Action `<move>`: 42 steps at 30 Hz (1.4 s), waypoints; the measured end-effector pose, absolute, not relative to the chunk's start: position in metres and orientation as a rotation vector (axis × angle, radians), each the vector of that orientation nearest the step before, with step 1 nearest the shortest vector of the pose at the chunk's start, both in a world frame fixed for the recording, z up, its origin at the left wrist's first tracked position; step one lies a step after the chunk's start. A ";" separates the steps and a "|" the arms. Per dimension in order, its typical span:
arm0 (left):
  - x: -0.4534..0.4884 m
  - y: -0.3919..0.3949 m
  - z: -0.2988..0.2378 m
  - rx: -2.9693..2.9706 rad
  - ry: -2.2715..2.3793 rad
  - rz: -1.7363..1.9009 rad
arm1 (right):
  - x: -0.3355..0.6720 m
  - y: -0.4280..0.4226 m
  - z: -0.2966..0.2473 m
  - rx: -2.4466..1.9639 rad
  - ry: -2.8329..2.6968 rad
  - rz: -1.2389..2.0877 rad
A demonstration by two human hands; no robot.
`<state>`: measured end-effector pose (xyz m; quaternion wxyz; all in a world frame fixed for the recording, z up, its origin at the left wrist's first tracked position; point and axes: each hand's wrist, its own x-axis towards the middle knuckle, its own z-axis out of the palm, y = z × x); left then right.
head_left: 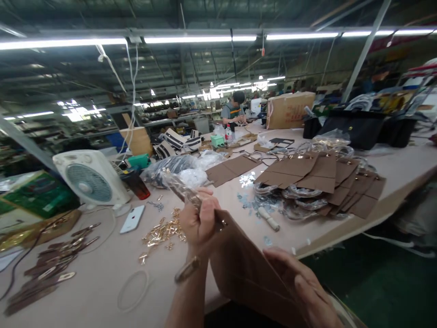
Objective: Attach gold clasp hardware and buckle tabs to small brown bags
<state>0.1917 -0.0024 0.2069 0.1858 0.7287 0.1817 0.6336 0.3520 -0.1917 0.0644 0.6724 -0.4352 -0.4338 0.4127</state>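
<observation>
My left hand [200, 218] is closed around a plastic-wrapped handle [179, 187] at the top of a brown bag panel [251, 269]. A brown strap with a metal end [187, 269] hangs across my left wrist. The panel is tilted, and its lower part runs out of the frame. My right hand [303, 287] lies along the panel's right edge with fingers stretched out. Small gold metal fittings [165, 230] are scattered on the table left of my left hand. Beyond my right hand is a pile of brown panels [300, 175] with plastic-wrapped handles.
On the left stand a white fan [90, 177] and a dark cup [136, 184], with a phone [132, 219] and brown straps [51, 269] nearby. A pale roll [268, 218] lies by the pile. A co-worker [234, 109] sits across the table [164, 291]; a carton [290, 110] stands behind.
</observation>
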 end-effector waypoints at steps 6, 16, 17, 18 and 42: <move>0.204 0.009 0.236 1.589 0.324 2.231 | 0.356 -0.176 0.079 -1.176 -1.153 0.840; 0.213 0.050 0.227 1.534 0.279 1.817 | 0.362 -0.115 0.109 -1.285 -1.103 0.710; 0.216 0.054 0.224 1.533 0.271 1.781 | 0.365 -0.108 0.111 -1.275 -1.095 0.706; 0.221 0.056 0.220 1.521 0.256 1.761 | 0.369 -0.101 0.112 -1.257 -1.094 0.713; 0.223 0.027 0.082 1.189 0.542 1.196 | 0.401 -0.103 0.073 -1.173 -0.733 0.834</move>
